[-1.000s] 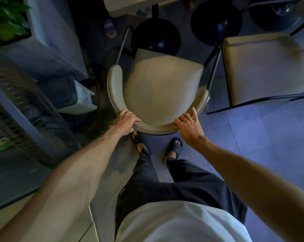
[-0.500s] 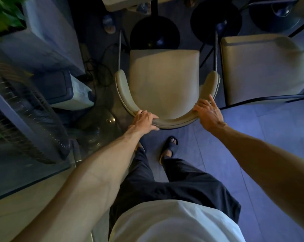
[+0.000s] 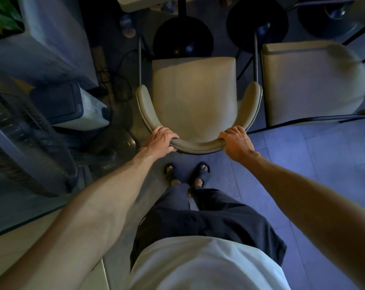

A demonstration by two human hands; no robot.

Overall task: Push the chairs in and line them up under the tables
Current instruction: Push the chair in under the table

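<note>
Now, chair (image 3: 194, 97): I see it in the upper middle of the frame. It has a squarish beige padded seat, and a curved beige backrest (image 3: 198, 146) with a piped rim wraps its near edge and both sides. Thin metal legs show at the two far corners.
chair position: its far edge lies just short of the round black table base (image 3: 182, 36) at upper centre. A pale tabletop (image 3: 135, 3) edge shows at the very top of the frame.
left hand (image 3: 161, 139): the fingers are curled over the left near curve of the backrest, gripping it.
right hand (image 3: 237, 143): the fingers are hooked over the right near curve of the backrest, gripping it as well.
second chair (image 3: 309, 84): it stands just beside the first at the right of the frame. It has the same beige seat, and a dark rail runs along its near edge.
left of frame: I make out a blurred fan grille (image 3: 20, 132) and a dark-lidded bin (image 3: 68, 103).
floor (image 3: 303, 164): grey tiles, with two sandalled feet just below the backrest.
</note>
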